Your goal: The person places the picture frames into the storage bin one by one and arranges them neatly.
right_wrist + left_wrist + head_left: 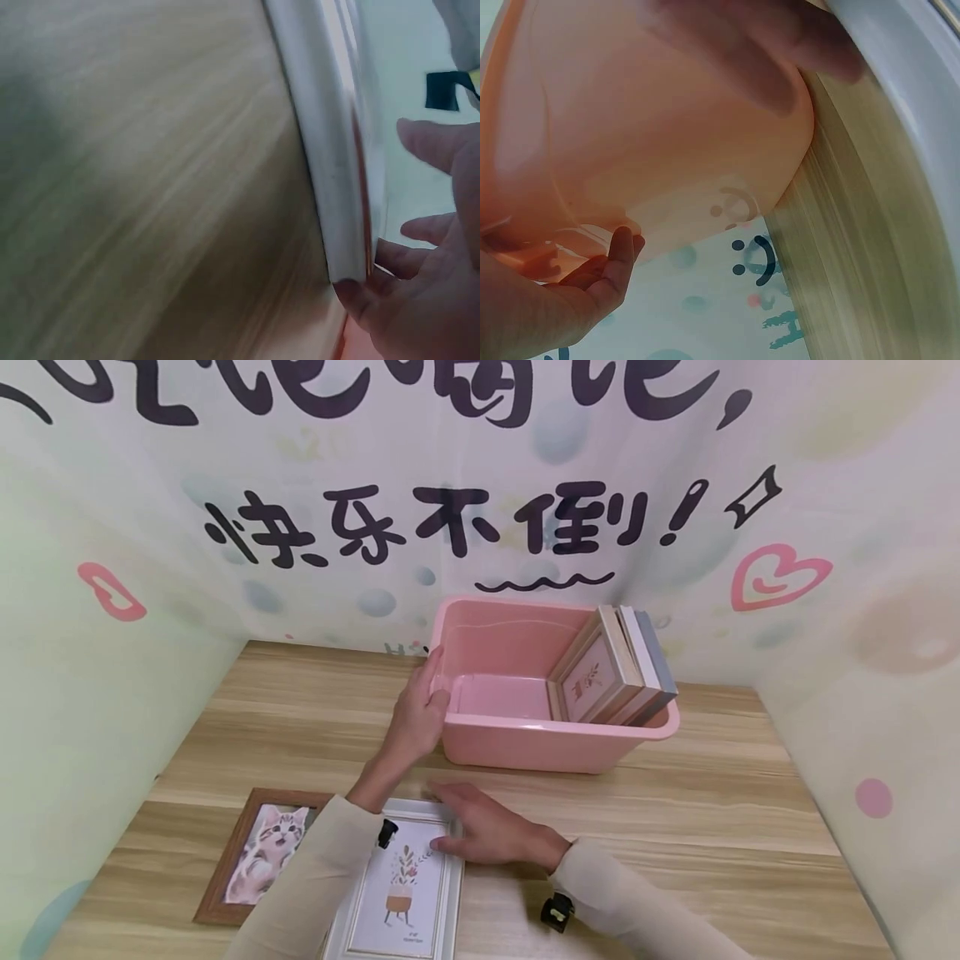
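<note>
My left hand (422, 708) grips the left rim of a pink plastic bin (525, 745). In the left wrist view, the fingers (615, 274) bend at the rim of the bin (630, 150). My right hand (495, 827) reaches over the right side of a white picture frame (450, 910), which shows a potted plant print and lies flat. In the right wrist view, fingertips (351, 292) touch the corner of this frame (330, 150), while the thumb stands apart from it. My left forearm hides part of the white frame and of a brown frame with a kitten picture (225, 893).
Several picture frames (611, 668) stand leaning together at the bin's right end. The wood-grain table (675, 827) has patterned walls (375, 610) close behind it and at both sides. A black wrist device (557, 912) is strapped by the right sleeve.
</note>
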Action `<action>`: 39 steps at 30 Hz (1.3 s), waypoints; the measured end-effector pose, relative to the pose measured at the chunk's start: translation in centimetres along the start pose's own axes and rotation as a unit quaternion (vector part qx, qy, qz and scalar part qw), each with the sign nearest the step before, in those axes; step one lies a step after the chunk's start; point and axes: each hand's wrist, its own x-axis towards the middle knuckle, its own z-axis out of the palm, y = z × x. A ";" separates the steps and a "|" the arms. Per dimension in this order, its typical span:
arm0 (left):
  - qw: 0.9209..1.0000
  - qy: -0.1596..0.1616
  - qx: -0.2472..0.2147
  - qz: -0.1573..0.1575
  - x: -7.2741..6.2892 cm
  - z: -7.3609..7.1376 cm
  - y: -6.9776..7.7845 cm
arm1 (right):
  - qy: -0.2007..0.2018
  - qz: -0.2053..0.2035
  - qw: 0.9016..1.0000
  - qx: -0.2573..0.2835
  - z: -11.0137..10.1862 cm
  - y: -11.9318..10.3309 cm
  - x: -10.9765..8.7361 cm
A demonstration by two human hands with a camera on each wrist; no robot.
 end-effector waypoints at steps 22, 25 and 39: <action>1.000 0.000 0.001 0.005 0.0 -0.1 0.2 | 0.040 -0.010 0.995 -0.089 0.5 0.1 1.2; 1.000 -0.002 0.003 0.004 0.0 0.0 0.1 | 0.036 -0.011 0.999 -0.032 -0.3 0.3 0.7; 1.000 -0.002 0.003 0.000 -0.1 0.0 0.3 | -0.012 -0.008 0.986 0.168 -3.3 2.7 -2.0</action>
